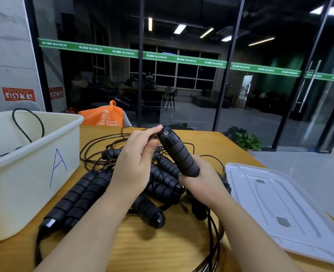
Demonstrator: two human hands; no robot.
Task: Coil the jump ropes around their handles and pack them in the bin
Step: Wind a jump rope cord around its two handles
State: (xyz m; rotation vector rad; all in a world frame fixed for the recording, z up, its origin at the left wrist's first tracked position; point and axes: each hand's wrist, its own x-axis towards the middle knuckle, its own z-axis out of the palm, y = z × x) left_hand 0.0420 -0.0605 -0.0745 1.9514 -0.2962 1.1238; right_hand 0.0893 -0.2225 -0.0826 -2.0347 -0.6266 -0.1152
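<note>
Forearms reach in from the near edge over the wooden table [205, 138], above loose black cord [214, 238] that trails toward the viewer. Just beyond the wrists lies the tangle of jump ropes [158, 185], several ribbed black foam handles heaped together; two more handles [77, 197] rest side by side at the tangle's left, touching the white bin [30, 167]. Above the tangle the right hand [199, 183] grips the lower end of one raised handle [177, 152], fingers curled round it, the handle tilted up and to the left. The left hand [136, 154] pinches the rope where it leaves that handle's top cap, thumb and fingers pressed together. The bin, marked with a blue "A", stands left of the tangle and already holds rope, a loop [27, 124] rising above its rim. Right of the tangle a clear plastic lid [284, 209] lies flat. Beyond the tangle stand an orange bag [103, 116] and a potted plant [246, 140] before a glass wall.
</note>
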